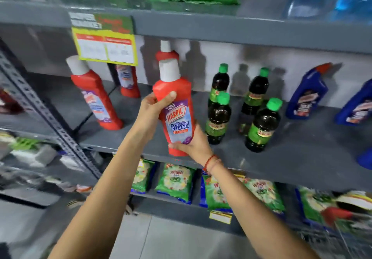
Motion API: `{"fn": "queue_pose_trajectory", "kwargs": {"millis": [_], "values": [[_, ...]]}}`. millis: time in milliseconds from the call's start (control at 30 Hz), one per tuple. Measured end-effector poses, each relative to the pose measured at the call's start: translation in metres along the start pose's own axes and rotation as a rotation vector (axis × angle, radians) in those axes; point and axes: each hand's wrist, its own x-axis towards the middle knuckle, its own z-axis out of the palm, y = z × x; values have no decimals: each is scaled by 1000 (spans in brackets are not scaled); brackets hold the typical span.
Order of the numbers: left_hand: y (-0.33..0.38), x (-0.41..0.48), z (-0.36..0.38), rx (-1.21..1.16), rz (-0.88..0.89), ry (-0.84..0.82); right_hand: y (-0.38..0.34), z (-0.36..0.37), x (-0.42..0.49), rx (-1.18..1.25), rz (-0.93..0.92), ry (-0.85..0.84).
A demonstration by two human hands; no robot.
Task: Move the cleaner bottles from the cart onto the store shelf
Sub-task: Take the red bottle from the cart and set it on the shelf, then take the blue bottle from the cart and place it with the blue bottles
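Bottle (177, 108) sat clamped between our left hand (153, 108) at its shoulder and right hand (193, 144) under its base, steadied upright before the shelf (281, 158).

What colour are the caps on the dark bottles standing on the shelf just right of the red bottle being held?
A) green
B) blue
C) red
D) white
A: each of the four dark bottles on the grey shelf has a bright green cap, while the held red bottle, gripped by the left hand and right hand, has a white one.
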Motion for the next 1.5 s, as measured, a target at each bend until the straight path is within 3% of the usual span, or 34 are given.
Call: {"fn": "queue_pose_trajectory", "kwargs": {"millis": [333, 767, 867, 967, 1033, 1133, 1333, 1500], "values": [[-3, 35, -64, 132, 2, -11, 3, 57, 69, -110, 37, -58], [-18, 45, -74, 108, -60, -46, 3, 62, 73, -162, 76, -27], [-33, 31, -74, 127, -47, 104, 6, 52, 57, -158, 84, 21], [-60, -1, -58, 81, -3, 525, 18, 30, 28, -155, 76, 141], [-82, -29, -34, 88, 37, 647, 27, 5, 3, -118, 78, 206], [-116, -65, 19, 149, 49, 473, 37, -47, -41, -60, 122, 333], [-171, -104, 147, 320, -170, -222, 94, -180, -146, -11, 249, 691], [-206, -126, 256, 442, -183, -609, 139, -271, -255, 59, 468, 1061]]}}
